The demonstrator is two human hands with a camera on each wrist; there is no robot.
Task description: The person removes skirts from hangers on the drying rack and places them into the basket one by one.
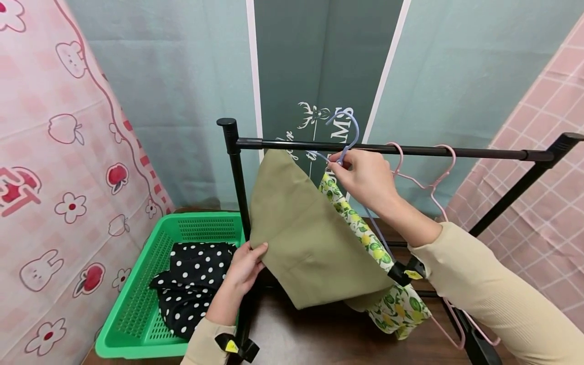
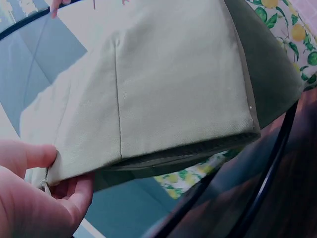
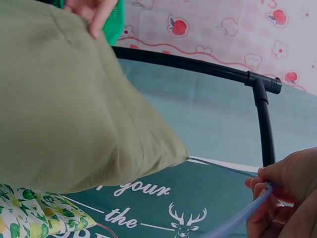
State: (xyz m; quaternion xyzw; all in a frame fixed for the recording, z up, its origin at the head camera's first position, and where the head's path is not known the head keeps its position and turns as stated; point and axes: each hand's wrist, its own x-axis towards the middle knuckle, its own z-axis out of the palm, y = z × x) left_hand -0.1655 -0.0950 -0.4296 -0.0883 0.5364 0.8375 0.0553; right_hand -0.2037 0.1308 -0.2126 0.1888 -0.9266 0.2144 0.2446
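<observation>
My right hand [image 1: 367, 177] pinches the neck of a blue hanger [image 1: 355, 129], whose hook stands above the black rail. An olive-green garment [image 1: 301, 238] hangs slanting from this hanger; one hanger arm runs into its narrow top corner in the right wrist view. The left hand [image 1: 244, 268] pinches the garment's lower left edge between thumb and fingers. There, in the left wrist view, a small zip pull [image 2: 45, 186] shows beside the thumb, and a dart seam [image 2: 118, 99] runs up from the open edge. A lemon-print garment [image 1: 353, 218] hangs just behind, partly covered.
Pink hangers [image 1: 440, 172] hook over the black rack rail [image 1: 483, 152] to the right. A green basket [image 1: 132, 309] at the left holds a black polka-dot garment [image 1: 193, 284]. Below is a brown wooden tabletop [image 1: 315, 339]. Printed curtains [image 1: 159, 96] surround the rack.
</observation>
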